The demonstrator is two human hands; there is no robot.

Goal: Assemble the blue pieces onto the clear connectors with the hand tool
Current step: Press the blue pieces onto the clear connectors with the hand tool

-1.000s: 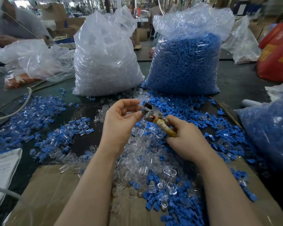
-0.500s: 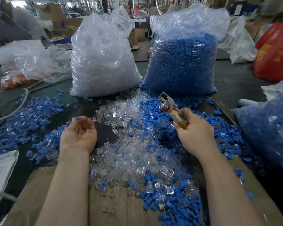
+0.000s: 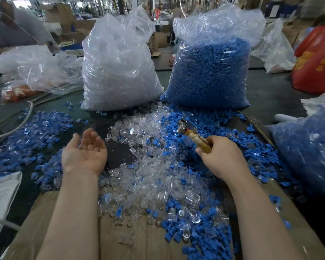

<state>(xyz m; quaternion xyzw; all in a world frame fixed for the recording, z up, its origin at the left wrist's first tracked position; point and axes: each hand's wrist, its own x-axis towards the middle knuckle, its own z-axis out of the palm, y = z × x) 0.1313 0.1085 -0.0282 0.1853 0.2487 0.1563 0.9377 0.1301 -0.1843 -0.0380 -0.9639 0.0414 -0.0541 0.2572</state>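
While right hand (image 3: 220, 158) grips hand tool (image 3: 192, 135), left hand (image 3: 84, 151) palm-up, empty

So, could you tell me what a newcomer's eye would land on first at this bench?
Two tall plastic sacks at the back: the clear connector sack left, the blue piece sack right. In front, loose clear and blue parts cover the table. The right hand grips the hand tool; the left hand lies open, palm up.
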